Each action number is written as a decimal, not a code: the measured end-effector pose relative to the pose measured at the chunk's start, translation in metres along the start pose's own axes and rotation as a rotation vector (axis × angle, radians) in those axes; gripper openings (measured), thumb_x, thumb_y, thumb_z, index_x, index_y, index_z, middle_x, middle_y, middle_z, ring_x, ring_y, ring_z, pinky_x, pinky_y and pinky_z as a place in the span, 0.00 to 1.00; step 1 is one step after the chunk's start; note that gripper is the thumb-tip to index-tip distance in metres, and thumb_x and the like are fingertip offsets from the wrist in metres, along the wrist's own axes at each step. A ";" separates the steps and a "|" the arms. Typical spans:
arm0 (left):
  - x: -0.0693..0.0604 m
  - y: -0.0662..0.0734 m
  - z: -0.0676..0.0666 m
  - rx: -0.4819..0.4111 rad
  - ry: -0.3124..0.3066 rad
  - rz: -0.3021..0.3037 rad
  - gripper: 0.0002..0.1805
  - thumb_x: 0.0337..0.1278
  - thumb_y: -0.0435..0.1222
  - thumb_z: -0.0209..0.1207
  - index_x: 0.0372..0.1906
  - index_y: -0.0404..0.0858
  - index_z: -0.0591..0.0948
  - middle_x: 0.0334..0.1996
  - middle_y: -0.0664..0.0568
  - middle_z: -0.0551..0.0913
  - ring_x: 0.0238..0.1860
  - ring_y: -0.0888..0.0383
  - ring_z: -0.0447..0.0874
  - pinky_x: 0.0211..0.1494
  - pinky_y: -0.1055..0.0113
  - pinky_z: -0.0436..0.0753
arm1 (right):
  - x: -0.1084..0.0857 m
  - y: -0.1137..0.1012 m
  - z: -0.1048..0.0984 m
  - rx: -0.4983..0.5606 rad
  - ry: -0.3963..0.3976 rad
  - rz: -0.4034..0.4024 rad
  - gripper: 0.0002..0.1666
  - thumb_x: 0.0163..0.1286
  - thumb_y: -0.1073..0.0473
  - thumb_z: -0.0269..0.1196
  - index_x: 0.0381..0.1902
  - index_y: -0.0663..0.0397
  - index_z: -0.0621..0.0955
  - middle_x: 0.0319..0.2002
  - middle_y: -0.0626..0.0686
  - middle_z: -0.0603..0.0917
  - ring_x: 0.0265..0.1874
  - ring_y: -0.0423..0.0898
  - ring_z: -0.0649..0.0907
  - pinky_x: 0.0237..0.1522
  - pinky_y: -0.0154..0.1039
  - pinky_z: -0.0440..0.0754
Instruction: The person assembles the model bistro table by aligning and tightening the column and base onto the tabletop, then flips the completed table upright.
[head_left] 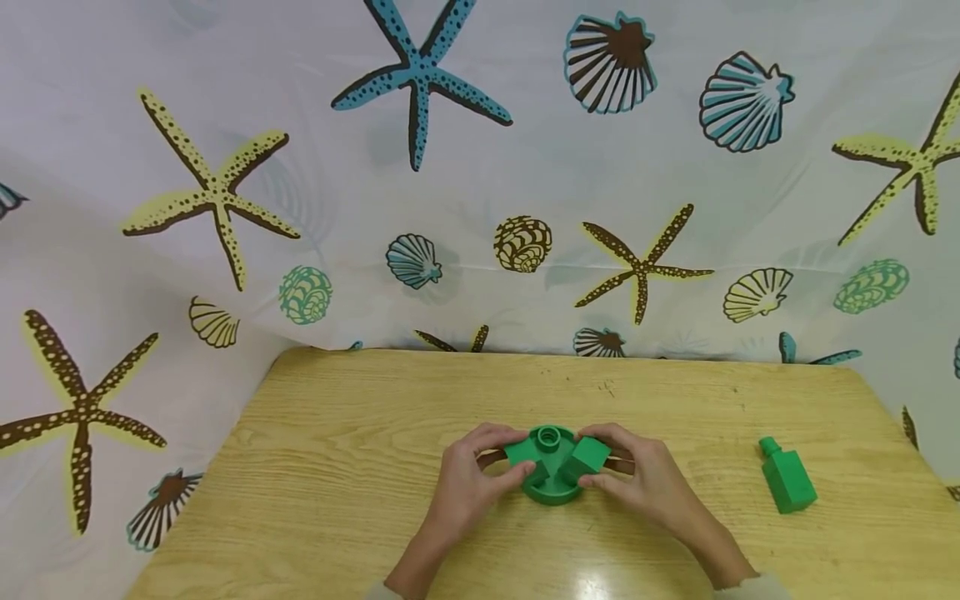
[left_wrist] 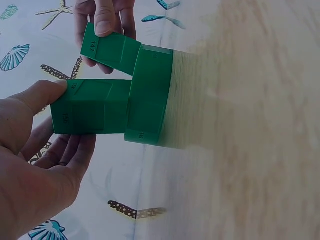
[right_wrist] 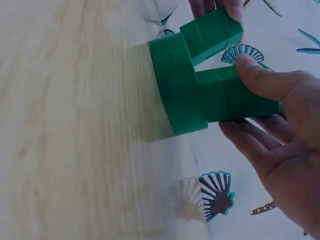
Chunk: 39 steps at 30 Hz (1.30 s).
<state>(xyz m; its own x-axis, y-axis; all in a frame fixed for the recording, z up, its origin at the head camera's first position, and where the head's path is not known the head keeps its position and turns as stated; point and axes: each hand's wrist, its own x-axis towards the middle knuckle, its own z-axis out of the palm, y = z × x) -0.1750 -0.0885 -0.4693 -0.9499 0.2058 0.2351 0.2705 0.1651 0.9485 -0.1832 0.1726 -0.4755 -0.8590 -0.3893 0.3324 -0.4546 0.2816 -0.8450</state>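
Observation:
A round green base with a raised rim (head_left: 552,497) sits on the wooden table, and a ring-shaped socket (head_left: 548,438) shows at its far side. Two green blocks stand in the base, tilted apart from each other. My left hand (head_left: 474,475) grips the left block (left_wrist: 92,107) between thumb and fingers. On the other side, the right block (right_wrist: 232,95) is pinched in my right hand (head_left: 651,477). Small dark numbers mark the sides of the blocks. The lower ends of both blocks are hidden inside the base.
Farther right on the wooden table (head_left: 337,467) lies another green block with a round knob (head_left: 789,478) at one end. A white cloth printed with starfish and shells (head_left: 465,192) hangs behind the table and along its sides.

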 end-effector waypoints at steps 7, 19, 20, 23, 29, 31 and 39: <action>-0.002 0.002 0.004 -0.007 0.004 0.001 0.19 0.57 0.32 0.74 0.54 0.31 0.86 0.51 0.44 0.83 0.55 0.49 0.84 0.60 0.59 0.83 | -0.004 0.000 -0.001 -0.043 0.025 -0.015 0.31 0.56 0.61 0.79 0.58 0.59 0.82 0.54 0.60 0.86 0.49 0.51 0.89 0.46 0.36 0.87; -0.001 0.006 0.003 0.140 -0.004 0.021 0.19 0.59 0.32 0.72 0.56 0.33 0.86 0.52 0.47 0.82 0.56 0.49 0.82 0.60 0.57 0.84 | -0.012 -0.012 -0.012 -0.064 0.037 0.026 0.35 0.59 0.60 0.78 0.64 0.55 0.79 0.60 0.58 0.83 0.57 0.58 0.84 0.55 0.44 0.85; -0.002 0.008 0.003 0.185 0.004 0.039 0.20 0.59 0.32 0.73 0.56 0.34 0.85 0.53 0.47 0.82 0.56 0.49 0.82 0.60 0.56 0.84 | -0.015 -0.014 -0.016 -0.078 0.054 0.031 0.34 0.60 0.60 0.77 0.64 0.53 0.79 0.60 0.56 0.83 0.58 0.57 0.83 0.56 0.44 0.84; -0.003 0.017 0.007 0.308 0.042 0.123 0.23 0.55 0.31 0.75 0.57 0.36 0.85 0.54 0.49 0.82 0.56 0.50 0.82 0.59 0.52 0.84 | -0.024 -0.019 -0.033 -0.163 0.135 0.046 0.32 0.63 0.61 0.76 0.64 0.52 0.79 0.58 0.52 0.84 0.57 0.53 0.84 0.56 0.43 0.84; -0.004 0.045 0.031 0.381 0.027 0.229 0.24 0.54 0.32 0.76 0.57 0.37 0.85 0.55 0.48 0.82 0.55 0.51 0.82 0.56 0.55 0.85 | -0.048 -0.018 -0.066 -0.402 0.335 0.055 0.30 0.64 0.64 0.75 0.64 0.54 0.80 0.53 0.53 0.85 0.50 0.39 0.83 0.51 0.23 0.81; -0.003 0.050 0.041 0.394 -0.003 0.220 0.24 0.55 0.33 0.75 0.58 0.37 0.85 0.55 0.48 0.82 0.55 0.51 0.83 0.55 0.57 0.86 | -0.056 -0.016 -0.075 -0.462 0.385 0.061 0.30 0.63 0.64 0.75 0.63 0.55 0.80 0.52 0.54 0.85 0.50 0.37 0.81 0.50 0.17 0.77; 0.004 0.050 0.078 0.514 -0.112 0.143 0.30 0.61 0.39 0.72 0.65 0.32 0.80 0.61 0.46 0.77 0.62 0.49 0.78 0.61 0.63 0.83 | -0.084 0.004 -0.110 -0.674 0.486 0.241 0.31 0.62 0.59 0.77 0.61 0.64 0.80 0.52 0.64 0.80 0.47 0.60 0.81 0.40 0.31 0.82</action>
<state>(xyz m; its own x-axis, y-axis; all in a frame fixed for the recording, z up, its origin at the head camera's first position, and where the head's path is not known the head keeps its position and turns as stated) -0.1530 -0.0043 -0.4378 -0.8833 0.3577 0.3029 0.4637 0.5727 0.6760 -0.1386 0.3029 -0.4604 -0.8853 0.1224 0.4486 -0.1578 0.8284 -0.5375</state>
